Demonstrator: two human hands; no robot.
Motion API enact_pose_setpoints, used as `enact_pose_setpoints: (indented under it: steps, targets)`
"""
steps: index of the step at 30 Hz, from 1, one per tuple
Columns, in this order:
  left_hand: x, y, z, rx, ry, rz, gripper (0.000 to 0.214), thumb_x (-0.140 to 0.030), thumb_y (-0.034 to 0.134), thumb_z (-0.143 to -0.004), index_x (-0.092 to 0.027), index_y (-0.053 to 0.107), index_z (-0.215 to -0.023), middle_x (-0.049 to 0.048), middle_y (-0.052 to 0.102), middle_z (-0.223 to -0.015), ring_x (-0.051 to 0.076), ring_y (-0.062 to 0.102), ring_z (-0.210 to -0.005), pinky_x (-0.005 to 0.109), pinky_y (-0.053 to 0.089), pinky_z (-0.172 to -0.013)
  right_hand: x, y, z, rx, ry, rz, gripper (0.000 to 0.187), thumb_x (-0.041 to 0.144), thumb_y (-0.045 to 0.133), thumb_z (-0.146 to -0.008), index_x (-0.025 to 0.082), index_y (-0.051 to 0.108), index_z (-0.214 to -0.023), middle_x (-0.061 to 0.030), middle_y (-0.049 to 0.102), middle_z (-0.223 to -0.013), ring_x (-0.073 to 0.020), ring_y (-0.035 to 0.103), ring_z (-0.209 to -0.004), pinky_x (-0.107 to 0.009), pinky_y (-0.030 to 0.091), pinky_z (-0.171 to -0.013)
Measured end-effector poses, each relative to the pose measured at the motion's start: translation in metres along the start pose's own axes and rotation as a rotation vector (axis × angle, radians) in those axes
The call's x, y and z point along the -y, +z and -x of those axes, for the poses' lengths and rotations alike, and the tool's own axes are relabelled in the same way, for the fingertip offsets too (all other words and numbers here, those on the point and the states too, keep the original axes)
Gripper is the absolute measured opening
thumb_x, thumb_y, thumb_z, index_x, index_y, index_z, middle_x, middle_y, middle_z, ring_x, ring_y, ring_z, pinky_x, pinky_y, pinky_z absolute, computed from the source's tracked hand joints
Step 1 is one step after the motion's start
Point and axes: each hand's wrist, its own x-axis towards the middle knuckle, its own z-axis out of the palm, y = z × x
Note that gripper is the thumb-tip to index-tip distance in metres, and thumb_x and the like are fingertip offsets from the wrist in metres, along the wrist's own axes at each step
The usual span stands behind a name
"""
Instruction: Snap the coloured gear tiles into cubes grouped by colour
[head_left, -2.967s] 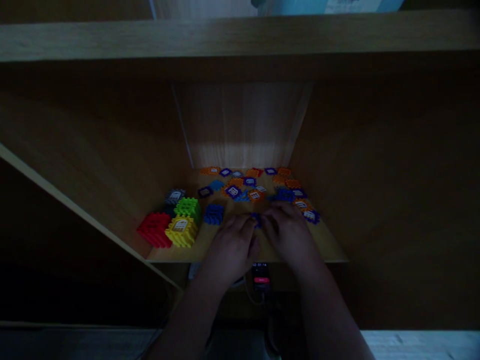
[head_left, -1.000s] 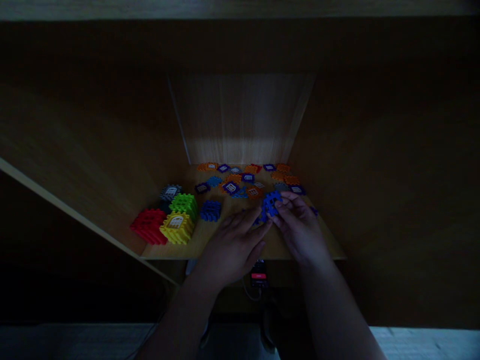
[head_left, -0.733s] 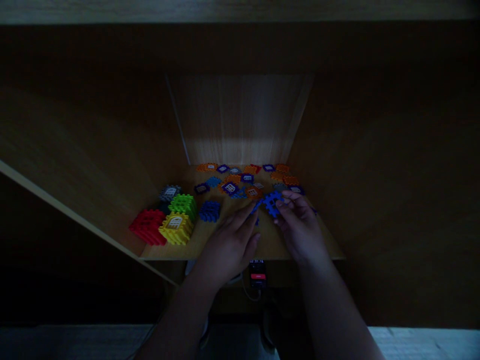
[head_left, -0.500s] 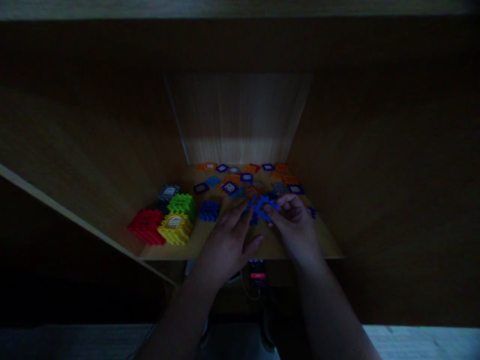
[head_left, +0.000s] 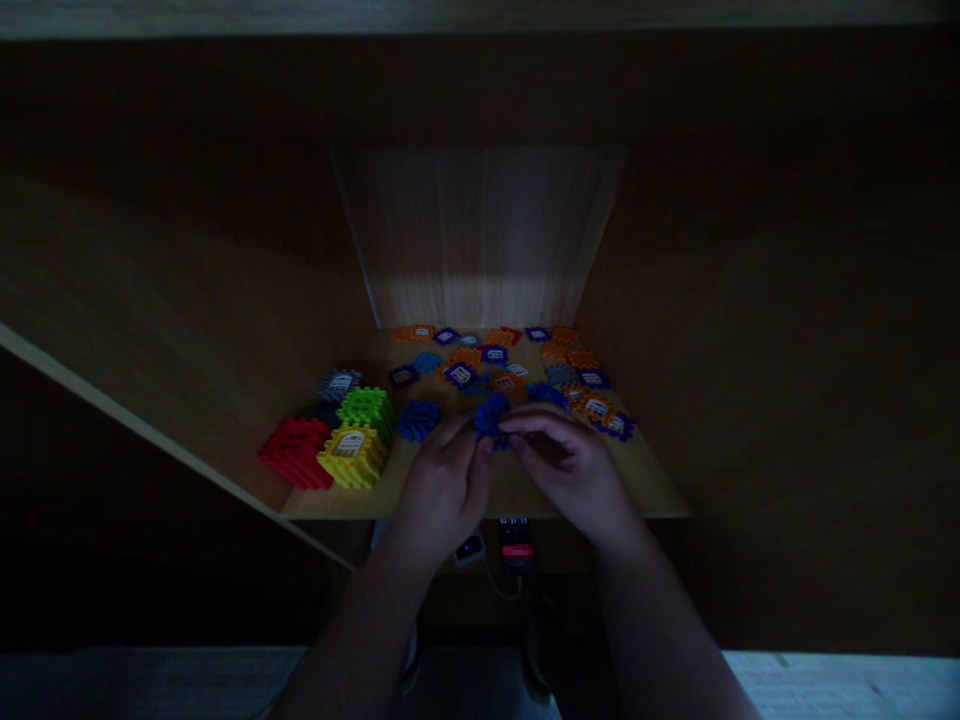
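Above the front of the shelf, my left hand (head_left: 447, 488) pinches dark blue notched toy tiles (head_left: 491, 412) between thumb and fingers. How many tiles are in the grip is too dark to tell. My right hand (head_left: 576, 468) is closed at the right edge of the same blue tiles, its fingertips meeting them. A small stack of blue tiles (head_left: 419, 421) sits left of my hands. Farther left stand stacks of red (head_left: 296, 452), yellow (head_left: 352, 455) and green tiles (head_left: 365, 406), with a grey tile (head_left: 339, 384) behind them.
Orange, purple, blue and grey tiles lie scattered toward the back, among them a purple window tile (head_left: 460, 374) and an orange tile (head_left: 598, 407). Wooden walls enclose the shelf (head_left: 652, 495). Below its front edge are a lit phone (head_left: 517, 550) with a cable and a small white device (head_left: 470, 547).
The blue tile in my right hand has moved left to the tiles at my left hand. My left fingers have closed round them. Tiles at the right are now uncovered.
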Motion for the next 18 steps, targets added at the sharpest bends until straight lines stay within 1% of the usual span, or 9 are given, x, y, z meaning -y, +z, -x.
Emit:
enact_pose_setpoints:
  steps: [2,4,6,8,10,12,15,18]
  targets:
    - [-0.001,-0.002,-0.001,-0.017,-0.031,0.059,0.03,-0.026,0.039,-0.114,-0.02,0.069,-0.117,0.0112,0.074,-0.119,0.024,0.071,-0.113,0.043,0.059,-0.101,0.003,-0.002,-0.001,-0.03,-0.059,0.13,0.02,0.025,0.074,-0.099,0.033,0.08,-0.117,-0.0051,0.074,-0.13,-0.0232,0.071,-0.123,-0.043,0.058,-0.107]
    - [-0.001,-0.004,-0.001,-0.017,-0.049,0.101,0.032,-0.028,0.039,-0.115,-0.021,0.07,-0.114,0.0105,0.075,-0.117,0.024,0.072,-0.109,0.042,0.059,-0.097,0.007,-0.004,-0.002,-0.049,-0.099,0.225,0.023,0.024,0.078,-0.097,0.034,0.079,-0.118,-0.0058,0.071,-0.142,-0.026,0.067,-0.132,-0.048,0.055,-0.113]
    - [0.0,-0.006,-0.001,-0.004,-0.054,0.143,0.033,-0.029,0.04,-0.115,-0.022,0.072,-0.112,0.009,0.077,-0.114,0.024,0.073,-0.106,0.04,0.059,-0.093,0.009,-0.005,-0.002,-0.033,-0.139,0.276,0.021,0.023,0.08,-0.096,0.033,0.078,-0.114,-0.0048,0.071,-0.147,-0.0277,0.065,-0.137,-0.052,0.051,-0.117]
    - [0.002,-0.008,-0.002,0.002,-0.064,0.181,0.033,-0.029,0.042,-0.114,-0.022,0.074,-0.108,0.007,0.078,-0.108,0.022,0.074,-0.1,0.038,0.059,-0.088,0.01,-0.006,-0.002,-0.018,-0.169,0.291,0.016,0.023,0.08,-0.096,0.033,0.078,-0.108,-0.0042,0.075,-0.141,-0.0275,0.069,-0.132,-0.052,0.053,-0.115]
    - [0.003,-0.009,-0.002,-0.011,-0.076,0.205,0.034,-0.029,0.043,-0.113,-0.022,0.075,-0.102,0.0053,0.079,-0.1,0.021,0.074,-0.091,0.035,0.058,-0.082,0.009,-0.006,-0.002,-0.015,-0.181,0.28,0.012,0.024,0.082,-0.096,0.032,0.078,-0.104,-0.0042,0.079,-0.133,-0.0266,0.073,-0.124,-0.05,0.056,-0.109]
    - [0.003,-0.01,-0.002,-0.02,-0.084,0.218,0.035,-0.027,0.044,-0.113,-0.021,0.075,-0.098,0.0045,0.079,-0.097,0.02,0.073,-0.085,0.033,0.056,-0.078,0.008,-0.007,-0.002,-0.015,-0.181,0.268,0.012,0.026,0.083,-0.096,0.032,0.078,-0.105,-0.0048,0.077,-0.137,-0.0265,0.073,-0.125,-0.049,0.057,-0.107]
    - [0.004,-0.01,-0.002,-0.007,-0.085,0.235,0.035,-0.026,0.044,-0.112,-0.021,0.075,-0.096,0.0046,0.08,-0.098,0.019,0.073,-0.085,0.032,0.055,-0.079,0.006,-0.009,-0.001,-0.012,-0.199,0.269,0.012,0.028,0.083,-0.096,0.031,0.077,-0.107,-0.0055,0.074,-0.144,-0.0269,0.071,-0.129,-0.05,0.056,-0.109]
    - [0.004,-0.009,-0.001,0.016,-0.082,0.251,0.036,-0.026,0.043,-0.112,-0.02,0.072,-0.091,0.0041,0.079,-0.093,0.018,0.072,-0.083,0.031,0.053,-0.078,0.004,-0.011,0.0,-0.001,-0.22,0.263,0.012,0.027,0.083,-0.096,0.031,0.076,-0.105,-0.0049,0.076,-0.139,-0.0255,0.073,-0.125,-0.047,0.058,-0.106]
